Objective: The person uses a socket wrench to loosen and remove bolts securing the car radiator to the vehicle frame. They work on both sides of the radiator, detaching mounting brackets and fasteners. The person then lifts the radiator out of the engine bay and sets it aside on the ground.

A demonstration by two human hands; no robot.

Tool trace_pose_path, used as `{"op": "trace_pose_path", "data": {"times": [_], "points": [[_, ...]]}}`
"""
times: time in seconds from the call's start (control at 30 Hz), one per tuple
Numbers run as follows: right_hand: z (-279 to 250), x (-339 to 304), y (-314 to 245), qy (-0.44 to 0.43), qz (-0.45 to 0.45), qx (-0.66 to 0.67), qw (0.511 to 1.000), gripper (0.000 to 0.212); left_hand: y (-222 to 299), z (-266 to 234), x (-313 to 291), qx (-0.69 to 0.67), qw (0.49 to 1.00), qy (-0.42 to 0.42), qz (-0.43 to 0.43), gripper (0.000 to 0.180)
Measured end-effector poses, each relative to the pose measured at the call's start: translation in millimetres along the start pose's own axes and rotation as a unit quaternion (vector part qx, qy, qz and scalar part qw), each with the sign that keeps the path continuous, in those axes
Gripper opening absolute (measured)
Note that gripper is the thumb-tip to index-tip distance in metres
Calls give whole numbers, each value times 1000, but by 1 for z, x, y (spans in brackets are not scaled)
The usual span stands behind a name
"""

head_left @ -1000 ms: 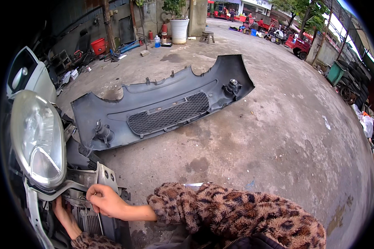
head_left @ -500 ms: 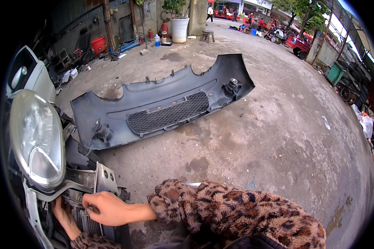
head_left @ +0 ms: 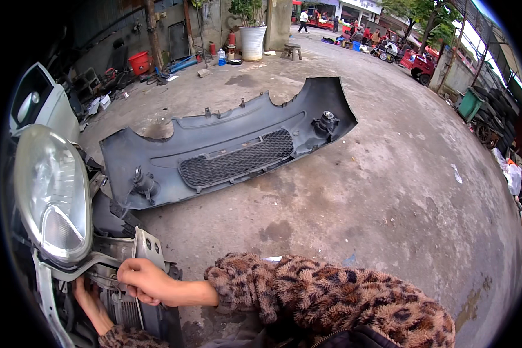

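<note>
1. There is a single view, from a head-worn fisheye camera looking down and forward over the person's own forearms, which enter from the lower edge.
2. It sits close to the car's stripped front end [head_left: 93, 255] at lower left, with the headlight [head_left: 52, 194] large beside it.
3. Beyond, it faces across the concrete yard [head_left: 388, 191], where a detached bumper [head_left: 226, 151] lies; straight edges bend toward the rim.

My right hand [head_left: 142, 281] and left hand [head_left: 90, 301] are working in a tight gap under the headlight [head_left: 52, 194], with a metal bracket [head_left: 148, 249] crowding in just beside them. The bumper [head_left: 226, 153] is lying across the concrete [head_left: 388, 191] ahead, well apart, leaving open ground stretching to my right.
</note>
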State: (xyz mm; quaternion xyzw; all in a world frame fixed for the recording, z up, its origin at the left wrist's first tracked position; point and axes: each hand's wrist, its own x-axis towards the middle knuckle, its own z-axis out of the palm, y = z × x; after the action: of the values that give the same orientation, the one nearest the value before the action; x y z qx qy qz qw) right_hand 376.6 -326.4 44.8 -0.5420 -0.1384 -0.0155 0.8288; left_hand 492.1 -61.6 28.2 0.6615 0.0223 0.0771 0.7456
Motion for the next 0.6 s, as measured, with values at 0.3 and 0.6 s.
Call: {"op": "trace_pose_path", "data": {"times": [0.3,0.6], "points": [[5,-7,10,10,-222,-258,940,16,7,15,-9,21,1000,14,-7,45],[2,-9,-14,-25,-250,-366,896,18,6,3,-4,8,1000,0,-14,39]]}}
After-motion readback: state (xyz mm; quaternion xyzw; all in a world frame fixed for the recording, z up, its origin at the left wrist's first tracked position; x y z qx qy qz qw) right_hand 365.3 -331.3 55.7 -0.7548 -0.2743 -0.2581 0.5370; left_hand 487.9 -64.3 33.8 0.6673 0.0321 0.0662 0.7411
